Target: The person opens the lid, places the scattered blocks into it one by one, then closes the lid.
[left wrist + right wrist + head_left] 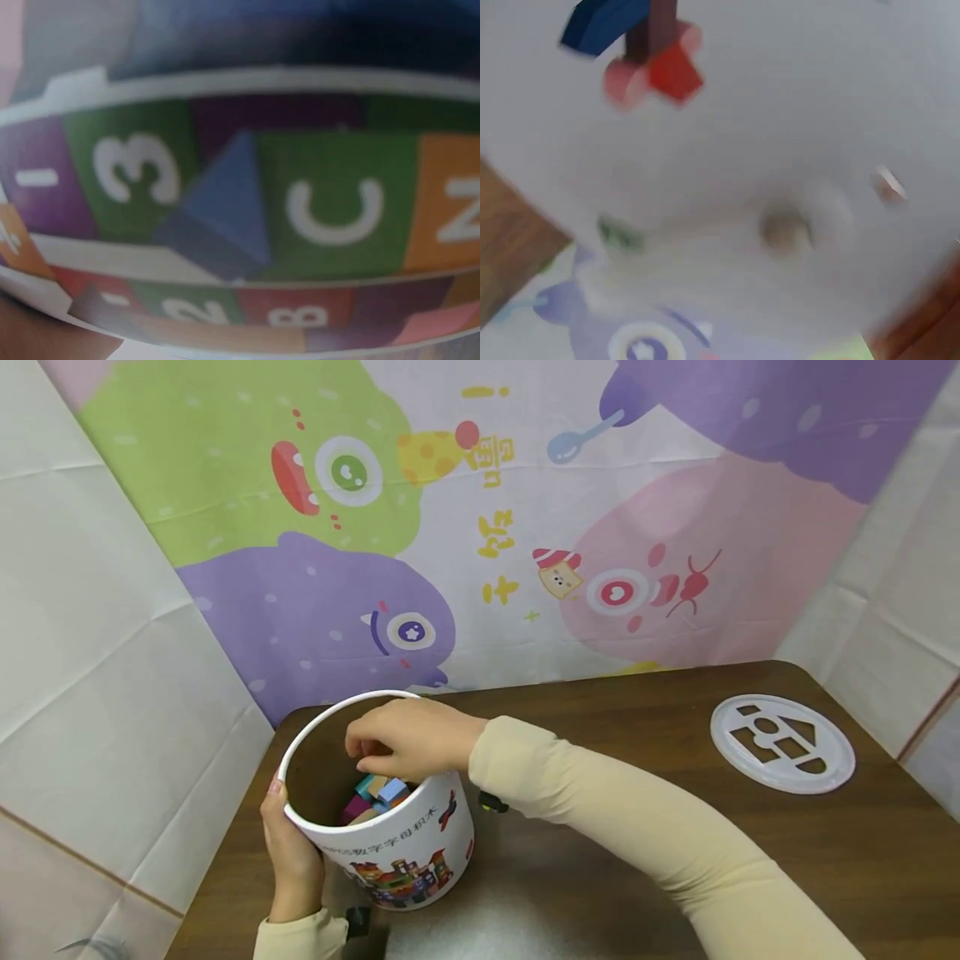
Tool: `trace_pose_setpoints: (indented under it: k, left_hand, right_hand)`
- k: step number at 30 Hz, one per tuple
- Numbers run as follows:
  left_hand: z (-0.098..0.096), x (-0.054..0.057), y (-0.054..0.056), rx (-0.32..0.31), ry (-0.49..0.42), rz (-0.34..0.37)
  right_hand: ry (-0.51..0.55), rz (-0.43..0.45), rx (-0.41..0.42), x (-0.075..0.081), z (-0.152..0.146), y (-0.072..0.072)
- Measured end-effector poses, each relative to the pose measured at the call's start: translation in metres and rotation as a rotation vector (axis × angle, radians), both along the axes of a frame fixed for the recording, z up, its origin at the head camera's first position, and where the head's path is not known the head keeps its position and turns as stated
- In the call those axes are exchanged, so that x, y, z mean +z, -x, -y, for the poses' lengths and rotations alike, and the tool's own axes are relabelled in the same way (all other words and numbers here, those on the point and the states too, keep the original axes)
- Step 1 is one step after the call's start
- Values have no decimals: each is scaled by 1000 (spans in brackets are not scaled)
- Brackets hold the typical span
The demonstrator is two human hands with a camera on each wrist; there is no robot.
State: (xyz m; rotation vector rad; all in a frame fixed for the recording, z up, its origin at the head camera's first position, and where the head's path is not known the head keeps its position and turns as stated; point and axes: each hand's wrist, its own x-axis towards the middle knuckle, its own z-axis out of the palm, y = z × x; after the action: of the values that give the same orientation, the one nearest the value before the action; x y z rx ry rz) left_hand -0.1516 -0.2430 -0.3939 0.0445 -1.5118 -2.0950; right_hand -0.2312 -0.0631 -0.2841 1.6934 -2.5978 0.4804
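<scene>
A white bucket (401, 877) with printed toy blocks and lettering stands on the table, its open top tilted into view. Inside lie colourful blocks (392, 791), blue, teal, purple and tan among them. My left hand (294, 860) holds the bucket's left side, a fingertip up at the rim; its other fingers are hidden. Over the opening, my right hand (408, 739) reaches in from the right with bent fingers above the blocks. I cannot tell whether it holds anything. Close up, the bucket's printed wall (337, 202) fills the left wrist view; the right wrist view is blurred.
A white round lid (830, 760) with shape cut-outs lies at the right of the brown wooden table (600, 718). Behind the table hangs a cartoon-print cloth (517, 635), and pale sheets flank both sides.
</scene>
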Motion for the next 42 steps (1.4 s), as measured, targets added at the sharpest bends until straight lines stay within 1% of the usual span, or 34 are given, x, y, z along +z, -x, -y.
trace_pose_setpoints:
  k: [3,6,8,9,10,13,16,18,19,20,22,25,28,31,36,39,42]
  left_hand:
    - [0,-1,-1,-12,-10,-5]
    - [0,-1,-3,-17,-11,-11]
    - [0,-2,-4,-20,-13,-17]
    - [0,-2,-4,-19,-11,-18]
    - [0,-2,-4,-17,-13,-19]
    - [1,-2,-5,-11,-11,-13]
    - [1,-2,-5,-2,-7,-11]
    - [1,-2,-5,1,-7,-11]
    - [2,-2,-5,0,-9,-12]
    - [2,-2,-5,-1,-9,-12]
    - [2,-2,-5,-4,-11,-15]
    - [1,-2,-5,-9,-4,-20]
    - [1,-3,-4,-16,-5,-27]
    - [0,-4,-4,-21,-15,-29]
    - [-1,-5,-4,-22,-20,-36]
    - [-2,-5,-4,-24,-15,-41]
    - [-1,-5,-4,-32,-14,-48]
  right_hand:
    - [71,-28,8,5,-28,-2]
    - [151,-85,15,7,-67,-4]
    - [195,-114,-7,6,-96,-5]
    - [212,-123,-32,4,-112,-6]
    - [228,-123,-64,2,-128,-6]
    - [235,-119,-211,-10,-178,-6]
    - [197,-163,-374,-32,-226,-3]
    - [157,-207,-466,-47,-257,-1]
    - [132,-215,-515,-55,-271,0]
    - [103,-207,-567,-61,-286,-1]
    - [45,-155,-662,-72,-315,-1]
    - [-34,-34,-783,-89,-358,4]
    - [-74,54,-857,-109,-398,14]
    - [-88,81,-909,-127,-433,23]
    - [-78,133,-1035,-149,-475,26]
    - [-56,163,-1134,-158,-491,25]
    - [-63,186,-1204,-164,-503,24]
